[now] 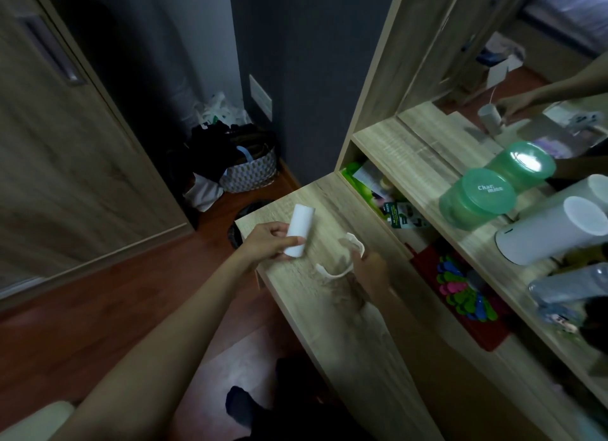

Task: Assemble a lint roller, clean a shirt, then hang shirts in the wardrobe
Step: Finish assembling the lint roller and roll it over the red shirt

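My left hand [269, 241] is curled around the white lint roll [300, 234], holding it tilted above the wooden desk [316, 312], forearm reaching in from lower left. My right hand [370, 269] pinches the white roller frame [342, 259], blurred, resting on the desk just beside the roll.

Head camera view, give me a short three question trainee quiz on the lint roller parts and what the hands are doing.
1. True or false: the left hand holds the white lint roll.
2. Which hand touches the white roller handle? A left, B right, C neither.
3. What do the two green tubs stand on?

Key: 1 true. 2 B, the right hand rests on the handle lying on the wooden desk. 3 The wooden shelf in front of the mirror.
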`<state>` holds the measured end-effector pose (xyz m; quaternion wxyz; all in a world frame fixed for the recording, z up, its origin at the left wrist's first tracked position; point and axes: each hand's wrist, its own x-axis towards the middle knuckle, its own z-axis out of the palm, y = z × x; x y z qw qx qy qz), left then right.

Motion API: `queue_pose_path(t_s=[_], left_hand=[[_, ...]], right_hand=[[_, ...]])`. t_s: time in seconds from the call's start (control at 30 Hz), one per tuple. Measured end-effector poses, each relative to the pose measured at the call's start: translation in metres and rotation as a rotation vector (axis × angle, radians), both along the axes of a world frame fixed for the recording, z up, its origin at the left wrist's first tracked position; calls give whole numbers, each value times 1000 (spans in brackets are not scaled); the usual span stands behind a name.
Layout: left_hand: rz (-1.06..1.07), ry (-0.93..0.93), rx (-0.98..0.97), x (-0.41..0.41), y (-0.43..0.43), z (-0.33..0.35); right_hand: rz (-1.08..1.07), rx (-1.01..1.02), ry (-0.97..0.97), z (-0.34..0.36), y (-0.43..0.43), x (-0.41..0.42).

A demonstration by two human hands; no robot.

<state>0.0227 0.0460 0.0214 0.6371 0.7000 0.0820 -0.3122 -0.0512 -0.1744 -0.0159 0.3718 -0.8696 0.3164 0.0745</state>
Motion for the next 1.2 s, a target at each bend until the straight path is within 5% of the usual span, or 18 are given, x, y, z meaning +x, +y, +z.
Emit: queue_pose_path(t_s=[0.27,0.6,1.2], left_hand=[[66,53,-103,7,1,16],[54,118,-271,11,-2,39],[-74,-27,-131,2,-10,46]], right_hand=[[32,208,-148,19,5,11],[173,-54,-486,57,33,31],[151,-129,-482,48,40,34]])
